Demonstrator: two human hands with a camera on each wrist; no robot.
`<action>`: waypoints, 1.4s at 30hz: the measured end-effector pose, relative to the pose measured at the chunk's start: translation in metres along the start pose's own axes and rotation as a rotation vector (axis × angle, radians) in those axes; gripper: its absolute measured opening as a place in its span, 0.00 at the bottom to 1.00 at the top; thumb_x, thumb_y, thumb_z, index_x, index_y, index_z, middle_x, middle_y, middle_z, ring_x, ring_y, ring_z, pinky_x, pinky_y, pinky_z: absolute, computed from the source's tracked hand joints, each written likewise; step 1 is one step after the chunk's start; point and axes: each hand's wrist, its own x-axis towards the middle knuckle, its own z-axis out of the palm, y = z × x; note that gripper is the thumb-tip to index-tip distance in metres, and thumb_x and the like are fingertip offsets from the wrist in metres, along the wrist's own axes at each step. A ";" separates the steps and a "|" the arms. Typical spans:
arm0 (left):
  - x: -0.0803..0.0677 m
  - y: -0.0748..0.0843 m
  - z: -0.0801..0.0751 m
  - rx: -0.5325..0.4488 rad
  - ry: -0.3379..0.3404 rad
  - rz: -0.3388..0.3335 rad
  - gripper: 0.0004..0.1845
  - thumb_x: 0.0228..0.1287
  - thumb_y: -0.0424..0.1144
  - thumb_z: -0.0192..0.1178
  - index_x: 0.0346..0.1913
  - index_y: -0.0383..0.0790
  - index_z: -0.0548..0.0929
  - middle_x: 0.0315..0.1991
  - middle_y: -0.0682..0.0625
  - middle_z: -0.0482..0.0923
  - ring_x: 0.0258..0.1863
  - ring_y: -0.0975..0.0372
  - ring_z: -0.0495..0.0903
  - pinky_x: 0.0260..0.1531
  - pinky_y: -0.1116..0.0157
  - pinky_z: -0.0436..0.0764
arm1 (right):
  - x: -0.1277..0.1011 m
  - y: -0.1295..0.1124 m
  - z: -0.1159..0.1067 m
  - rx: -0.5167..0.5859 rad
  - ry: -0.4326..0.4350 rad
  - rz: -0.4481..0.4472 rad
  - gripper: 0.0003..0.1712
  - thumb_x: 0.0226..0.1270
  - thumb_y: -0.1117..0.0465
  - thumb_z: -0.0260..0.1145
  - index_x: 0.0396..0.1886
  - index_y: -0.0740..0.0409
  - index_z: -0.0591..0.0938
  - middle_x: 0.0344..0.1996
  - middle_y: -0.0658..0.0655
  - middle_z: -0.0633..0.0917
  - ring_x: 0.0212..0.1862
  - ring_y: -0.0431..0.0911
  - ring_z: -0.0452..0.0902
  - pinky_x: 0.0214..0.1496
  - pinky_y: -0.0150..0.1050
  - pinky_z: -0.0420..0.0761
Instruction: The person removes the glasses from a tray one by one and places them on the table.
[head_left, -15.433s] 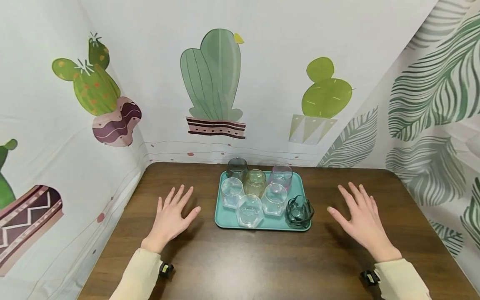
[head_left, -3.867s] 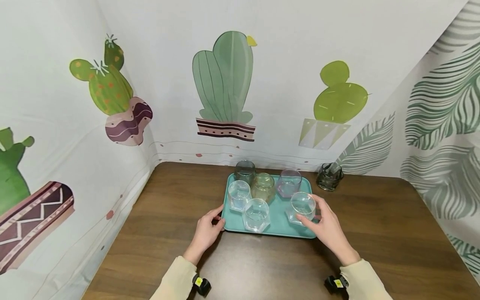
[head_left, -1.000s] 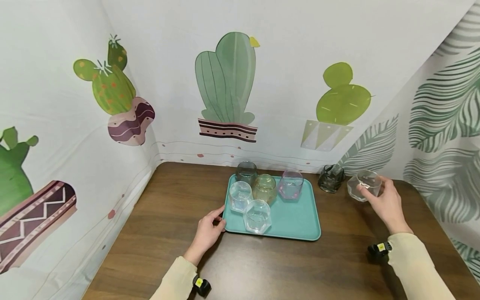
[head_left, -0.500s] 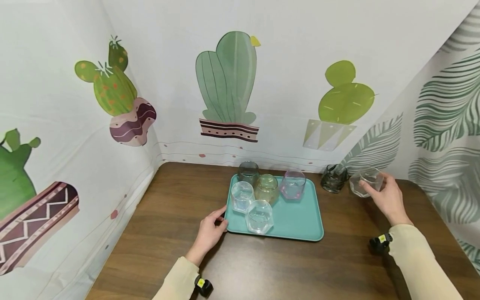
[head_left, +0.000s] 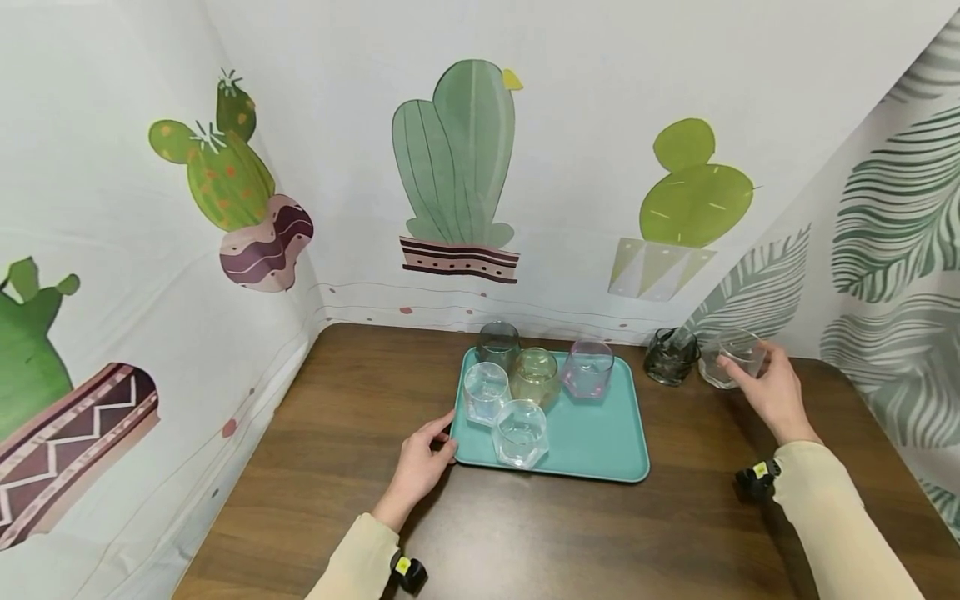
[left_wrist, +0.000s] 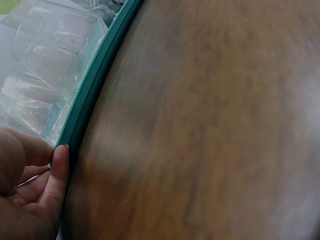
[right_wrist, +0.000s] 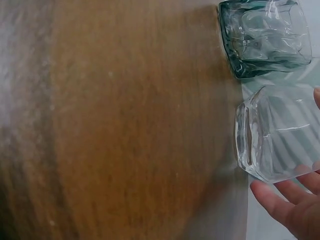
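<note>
My right hand [head_left: 772, 396] holds a clear hexagonal-based glass [head_left: 731, 360] at the table's back right, thumb on one side and fingers on the other. Just left of it a dark faceted glass [head_left: 671, 357] stands on the table; the right wrist view shows this dark glass [right_wrist: 267, 37] close beside the clear glass [right_wrist: 280, 132]. My left hand [head_left: 422, 458] pinches the left front rim of the teal tray [head_left: 592, 450]; in the left wrist view, thumb and fingers meet at the tray edge [left_wrist: 92, 80].
On the tray stand two clear glasses [head_left: 486, 393] at the left and front, a grey glass [head_left: 498, 345] at the back left, an amber glass [head_left: 536, 377] in the middle and a pinkish glass [head_left: 587, 369] at the back right. A printed cloth wall [head_left: 570, 167] rises behind the wooden table [head_left: 570, 533].
The dark glass left the tray for the back right of the table. My right hand then carried a clear glass from the tray to beside it, lately moving slightly backward. My left hand took the rim.
</note>
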 end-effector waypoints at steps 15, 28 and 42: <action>-0.001 -0.001 -0.001 -0.017 0.004 -0.008 0.25 0.60 0.27 0.60 0.62 0.38 0.74 0.41 0.43 0.78 0.23 0.65 0.80 0.23 0.73 0.82 | -0.023 -0.003 -0.003 0.034 0.063 -0.035 0.44 0.67 0.46 0.56 0.70 0.70 0.52 0.58 0.78 0.65 0.56 0.71 0.66 0.49 0.64 0.71; -0.002 0.002 -0.002 -0.021 0.000 0.003 0.25 0.59 0.27 0.60 0.62 0.36 0.74 0.42 0.41 0.78 0.21 0.66 0.80 0.23 0.73 0.82 | -0.062 -0.024 0.001 0.038 0.121 -0.089 0.39 0.66 0.50 0.60 0.68 0.69 0.59 0.57 0.73 0.70 0.53 0.65 0.70 0.34 0.10 0.64; -0.001 0.000 -0.002 -0.022 -0.004 0.001 0.25 0.59 0.27 0.60 0.62 0.37 0.74 0.39 0.43 0.79 0.22 0.66 0.80 0.23 0.73 0.82 | -0.098 -0.058 0.025 0.075 0.142 -0.203 0.33 0.64 0.53 0.64 0.65 0.61 0.66 0.55 0.63 0.75 0.50 0.33 0.72 0.40 0.10 0.68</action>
